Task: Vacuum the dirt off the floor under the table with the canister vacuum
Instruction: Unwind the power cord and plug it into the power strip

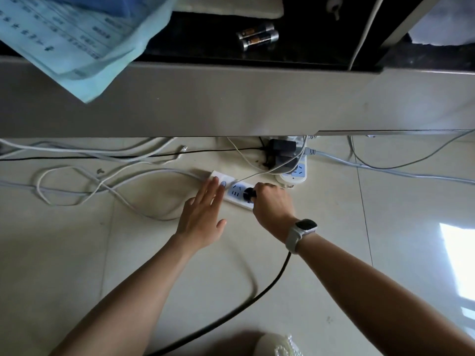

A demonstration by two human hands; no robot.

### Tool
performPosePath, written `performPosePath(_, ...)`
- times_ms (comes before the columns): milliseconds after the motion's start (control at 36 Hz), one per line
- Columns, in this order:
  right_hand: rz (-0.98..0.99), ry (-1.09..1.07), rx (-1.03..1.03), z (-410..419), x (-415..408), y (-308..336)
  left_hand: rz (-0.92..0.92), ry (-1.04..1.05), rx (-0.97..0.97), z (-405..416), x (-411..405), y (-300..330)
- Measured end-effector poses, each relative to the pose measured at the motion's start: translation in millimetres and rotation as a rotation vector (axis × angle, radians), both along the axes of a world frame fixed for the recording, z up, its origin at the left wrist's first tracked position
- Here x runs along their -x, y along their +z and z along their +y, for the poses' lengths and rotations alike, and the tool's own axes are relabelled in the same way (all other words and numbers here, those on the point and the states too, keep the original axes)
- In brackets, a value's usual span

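Black round plug (248, 194) is gripped by right hand (272, 205), fingers curled round it, seated at or against a socket of the white power strip (235, 192) lying on the tiled floor (385, 214) just below the worktop (231, 98) edge. Black cord (257, 295) is run from under the right wrist toward the bottom edge, where it is cut off. Left hand (203, 218) is laid flat, fingers straight, tips on the strip's near end, nothing held. Canister vacuum itself is out of frame. Whether the plug is fully inserted cannot be told; prongs are hidden. Second strip (295, 173) is partly hidden under the worktop edge.
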State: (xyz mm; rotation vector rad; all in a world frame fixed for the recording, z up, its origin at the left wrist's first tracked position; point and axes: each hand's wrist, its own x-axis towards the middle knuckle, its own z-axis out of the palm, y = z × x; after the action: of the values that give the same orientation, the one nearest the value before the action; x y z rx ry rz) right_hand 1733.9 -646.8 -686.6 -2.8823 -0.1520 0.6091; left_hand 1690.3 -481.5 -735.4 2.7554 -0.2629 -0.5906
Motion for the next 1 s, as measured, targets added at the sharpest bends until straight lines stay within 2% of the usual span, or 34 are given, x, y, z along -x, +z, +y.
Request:
performPosePath(83,0.016,-0.055,-0.110,3.1,-1.2,-9.1,-0.010,0.005,0.021,3.0,-0.6,0.6)
performPosePath(167,0.019,-0.209,-0.334,-8.6,6.4,-19.7,-0.096,0.011,0.070,7.2,0.5,-3.2)
performPosePath(222,-0.023,-0.244,-0.397,-13.6,11.0,-24.2,-0.132,0.005,0.091,8.9,0.5,-7.9)
performPosePath(417,-0.111,-0.143,-0.232,-7.5,12.3,-29.1,-0.145,-0.027,0.102,10.6,-0.2,-8.1)
performPosePath(611,-0.143,-0.006,-0.033,-4.6,-6.5,-16.6,0.098,-0.011,0.021,11.7,-15.9,14.6)
performPosePath(750,-0.240,0.104,0.083,6.3,-9.3,-1.0,-0.035,0.211,-0.003,21.6,-1.3,34.8)
performPosePath(833,-0.269,0.227,0.013,18.1,8.2,24.5,0.003,0.277,-0.063,28.2,22.0,61.5)
performPosePath(1000,-0.056,0.418,-0.058,66.5,15.5,147.7,-0.104,0.428,-0.091,60.3,56.8,172.2)
